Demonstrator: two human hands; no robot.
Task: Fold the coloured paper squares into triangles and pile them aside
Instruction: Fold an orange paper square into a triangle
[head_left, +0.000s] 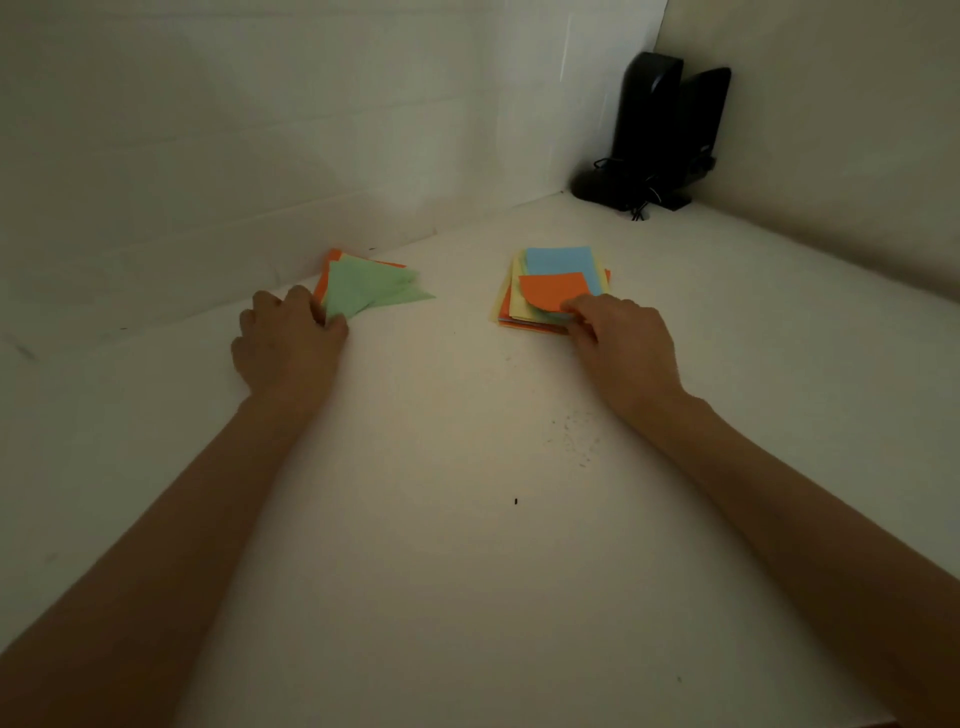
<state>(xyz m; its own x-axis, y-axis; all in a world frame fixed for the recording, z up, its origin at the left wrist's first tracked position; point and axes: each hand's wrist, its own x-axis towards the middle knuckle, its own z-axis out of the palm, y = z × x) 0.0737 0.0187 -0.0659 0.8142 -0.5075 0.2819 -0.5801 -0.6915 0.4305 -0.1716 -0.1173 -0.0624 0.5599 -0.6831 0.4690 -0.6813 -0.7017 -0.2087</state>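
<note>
At one o'clock the right hand (618, 332) pinches, seemingly, the orange square (553, 291): peel one sheet only. At eleven, the left hand (288, 338) grips the green triangle (369, 288); release it squarely.

The head view looks forward and down over a white table (467, 571) toward its far walled corner.

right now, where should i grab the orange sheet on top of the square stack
By its near edge, coming from the near right, as the right hand does: the orange sheet curls up off the blue sheet there, while its far part looks flat on the stack.
</note>
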